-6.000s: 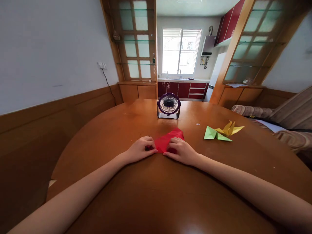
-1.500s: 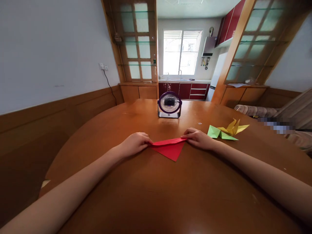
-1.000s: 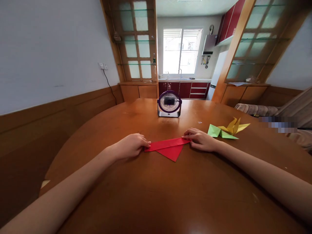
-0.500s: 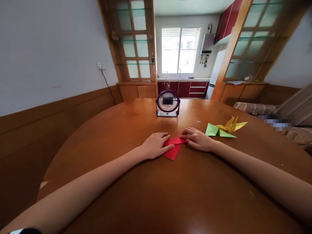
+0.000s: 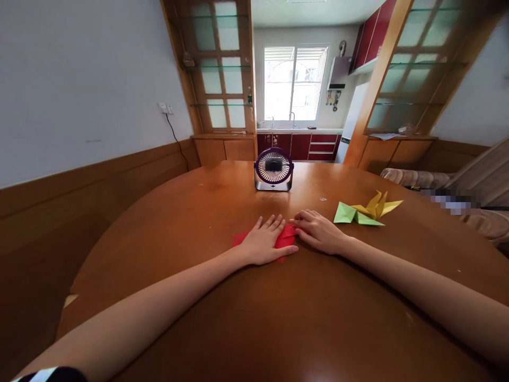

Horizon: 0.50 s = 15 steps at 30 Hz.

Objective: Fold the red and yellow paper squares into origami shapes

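A folded sheet of red origami paper (image 5: pixel 284 242) lies on the table in front of me, partly covered. My left hand (image 5: pixel 260 243) rests flat across it with fingers spread and thumb stretched out to the right. Red paper shows past the hand's left side and between thumb and forefinger. At the paper's right end, my right hand (image 5: pixel 320 229) has its fingers curled, with thumb and fingertips closed on the edge. The exact folds under my left palm are hidden.
Right of my right hand lie a green folded paper piece (image 5: pixel 353 214) and a yellow paper crane (image 5: pixel 377 206). A small purple fan (image 5: pixel 273 168) stands farther back on the wooden table (image 5: pixel 302 318). Cushioned seating lies beyond the table's right edge.
My left hand has moved slightly right and flattened over the red paper, its fingers spreading. Some red paper now shows left of that hand. My right hand stays at the right end, shifted slightly left.
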Tool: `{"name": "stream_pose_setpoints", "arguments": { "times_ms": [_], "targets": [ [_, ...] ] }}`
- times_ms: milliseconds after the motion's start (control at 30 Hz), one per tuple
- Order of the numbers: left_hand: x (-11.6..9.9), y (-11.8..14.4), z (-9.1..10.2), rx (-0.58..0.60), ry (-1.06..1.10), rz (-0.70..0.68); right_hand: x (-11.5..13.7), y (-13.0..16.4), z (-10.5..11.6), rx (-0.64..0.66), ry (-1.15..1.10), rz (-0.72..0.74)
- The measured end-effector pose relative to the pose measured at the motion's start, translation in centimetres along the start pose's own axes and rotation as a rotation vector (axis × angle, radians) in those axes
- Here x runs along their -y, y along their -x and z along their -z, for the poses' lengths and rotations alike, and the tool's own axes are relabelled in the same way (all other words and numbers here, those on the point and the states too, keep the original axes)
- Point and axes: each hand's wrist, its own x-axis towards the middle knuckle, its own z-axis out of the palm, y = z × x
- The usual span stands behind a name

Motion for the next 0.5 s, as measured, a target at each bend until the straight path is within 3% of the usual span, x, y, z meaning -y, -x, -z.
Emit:
{"name": "stream_pose_setpoints", "arguments": {
  "times_ms": [233,500],
  "targets": [
    [0.0,0.1,-0.2,-0.026,0.015,0.006,0.2,0.1,-0.2,0.034,0.053,0.004],
    [1.0,2.5,0.8,-0.009,0.073,0.016,-0.2,0.5,0.3,0.039,0.151,0.018]
  ]
}}
